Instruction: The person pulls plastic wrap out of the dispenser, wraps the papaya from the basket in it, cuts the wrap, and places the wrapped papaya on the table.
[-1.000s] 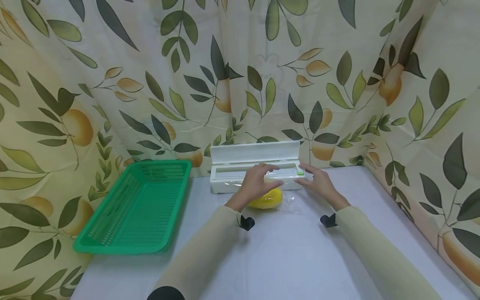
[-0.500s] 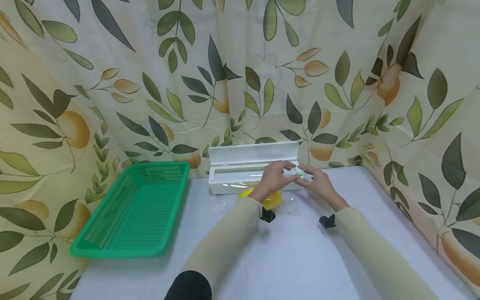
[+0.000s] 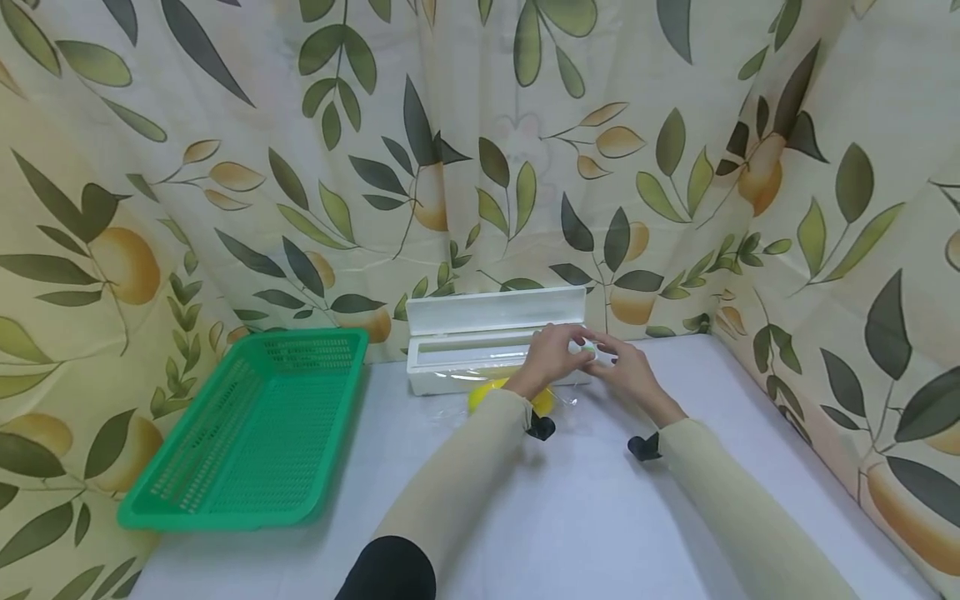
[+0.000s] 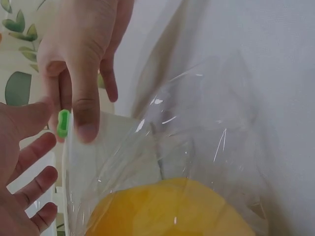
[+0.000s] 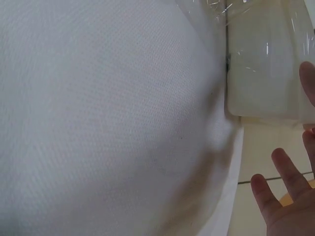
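White box (image 3: 442, 382), both hands at its three o'clock end

Seen from the head camera, the box sits at the far edge of the table (image 3: 555, 508), with its long lid (image 3: 495, 312) raised at twelve o'clock. A green slider (image 4: 63, 124) shows at the three o'clock end. Clear film (image 4: 221, 108) hangs over the front of the box and drapes over a rounded yellow object (image 4: 167, 211) on the table, just beside the box at its six o'clock.

The left hand (image 3: 549, 358) reaches over the yellow object toward the slider, its fingers apart and loosely bent. The right hand (image 3: 628, 367) comes in from four o'clock, its thumb against the front of the box near the slider and its other fingers spread; whether thumb and forefinger pinch anything I cannot tell. The fingertips of the two hands meet or nearly meet there.

Both arms wear pale sleeves (image 3: 750, 508), with black pieces (image 3: 540, 427) at the wrists. At the box's eight o'clock, apart from it, lies a green plastic basket (image 3: 225, 518) with perforated walls. A curtain (image 3: 480, 108) printed with leaves and orange fruit rises from nine through twelve to three o'clock.
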